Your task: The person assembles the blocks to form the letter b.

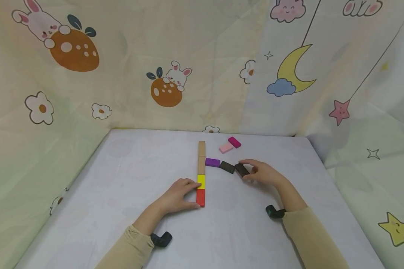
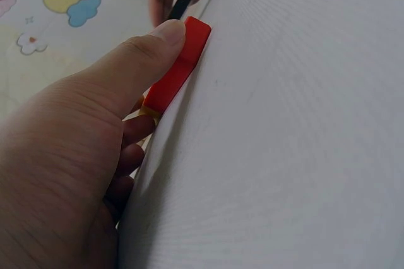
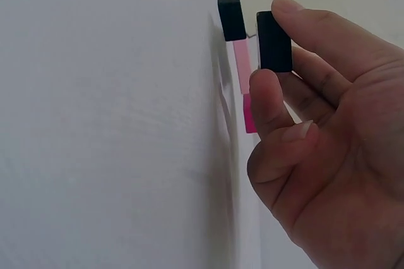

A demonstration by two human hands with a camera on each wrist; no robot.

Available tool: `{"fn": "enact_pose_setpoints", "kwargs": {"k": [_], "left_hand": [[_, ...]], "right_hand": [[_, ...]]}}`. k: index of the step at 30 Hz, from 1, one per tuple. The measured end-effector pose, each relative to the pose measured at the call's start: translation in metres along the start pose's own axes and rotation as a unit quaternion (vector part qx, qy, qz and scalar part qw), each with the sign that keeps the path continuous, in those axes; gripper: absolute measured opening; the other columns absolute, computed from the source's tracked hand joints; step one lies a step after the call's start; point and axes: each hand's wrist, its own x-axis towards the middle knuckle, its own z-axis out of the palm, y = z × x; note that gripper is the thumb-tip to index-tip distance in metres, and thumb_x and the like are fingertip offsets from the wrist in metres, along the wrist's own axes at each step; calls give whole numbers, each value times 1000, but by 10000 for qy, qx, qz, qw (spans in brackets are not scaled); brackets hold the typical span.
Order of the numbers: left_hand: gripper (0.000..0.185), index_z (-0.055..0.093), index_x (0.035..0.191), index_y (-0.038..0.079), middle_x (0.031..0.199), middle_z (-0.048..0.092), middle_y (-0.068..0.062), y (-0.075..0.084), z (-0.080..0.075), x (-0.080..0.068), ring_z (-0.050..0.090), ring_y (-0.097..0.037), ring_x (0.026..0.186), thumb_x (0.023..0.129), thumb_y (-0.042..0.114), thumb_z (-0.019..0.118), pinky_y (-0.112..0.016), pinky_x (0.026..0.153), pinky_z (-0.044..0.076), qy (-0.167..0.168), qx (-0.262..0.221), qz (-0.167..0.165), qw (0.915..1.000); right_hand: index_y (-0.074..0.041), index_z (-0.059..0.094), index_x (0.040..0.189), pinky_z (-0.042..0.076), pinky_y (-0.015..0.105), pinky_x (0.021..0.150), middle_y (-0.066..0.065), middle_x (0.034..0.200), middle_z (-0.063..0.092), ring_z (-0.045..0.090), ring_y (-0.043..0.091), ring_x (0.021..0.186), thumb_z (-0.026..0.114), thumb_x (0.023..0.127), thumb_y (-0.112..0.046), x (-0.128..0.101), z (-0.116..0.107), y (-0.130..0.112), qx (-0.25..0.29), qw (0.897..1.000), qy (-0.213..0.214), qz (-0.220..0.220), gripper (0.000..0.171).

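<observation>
A line of blocks is laid end to end on the white counter (image 1: 138,179), running away from the person: a red block (image 1: 200,197) nearest, then a yellow block (image 1: 201,181), then two plain wooden blocks (image 1: 201,157) beyond.

The left hand (image 1: 179,195) is rested on the counter against the left side of this line. In the left wrist view its thumb (image 2: 148,51) is pressed against the red block (image 2: 180,70), while the other fingers are lightly curled alongside the yellow block (image 2: 148,112); whether either block is truly gripped cannot be told.

The right hand (image 1: 263,172) is placed to the right of the line. A black block (image 1: 241,170) is pinched between its thumb and fingertips; in the right wrist view this black block (image 3: 274,41) is seen held by its two ends, just clear of the counter surface, with the remaining fingers curled loosely behind it.

A second black block (image 1: 227,166) is lying just left of the held one, and a purple block (image 1: 212,162) is set next to it, close to the wooden blocks. Farther back, a pale pink block (image 1: 226,148) and a magenta block (image 1: 234,142) are lying close together.

Cloth printed with rabbits, flowers, a moon and stars (image 1: 289,71) is hung around the counter.
</observation>
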Motion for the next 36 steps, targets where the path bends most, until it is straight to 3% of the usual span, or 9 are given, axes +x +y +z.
{"fn": "enact_pose_setpoints", "kwargs": {"k": [9,18,23,30,36], "left_hand": [[75,49,144,34,135,52,7,1,-1,-1,43,-16,128,79,62,73,-43,108,44,58,-15,22,10000],[74,50,144,33,135,52,6,2,-2,-1,43,-16,128,79,60,74,-43,108,43,64,-19,37,10000],[74,50,144,33,135,52,6,1,-1,0,43,-16,129,79,61,73,-42,109,43,50,21,33,10000],[74,50,144,33,134,52,6,0,0,1,43,-16,127,79,60,73,-42,108,43,71,39,80,9999],[74,50,144,33,134,53,6,-1,1,1,44,-16,128,79,60,73,-42,109,44,52,70,65,9999]], "right_hand": [[-38,52,139,41,32,62,4,79,58,52,20,74,81,79,-44,-7,6,1,21,9999,-70,-142,68],[-32,54,139,41,32,65,2,84,56,51,19,77,81,79,-43,-9,11,1,-60,9992,-96,-372,66],[-27,55,139,42,31,68,1,96,57,50,18,81,81,80,-41,-11,14,-2,-234,9983,3,-540,66],[-20,54,139,46,30,77,3,126,58,52,15,85,82,80,-36,-14,17,-8,-520,9948,134,-861,67],[-16,54,139,47,31,77,4,126,57,53,14,84,81,81,-36,-13,21,-14,-796,9932,108,-842,67]]}}
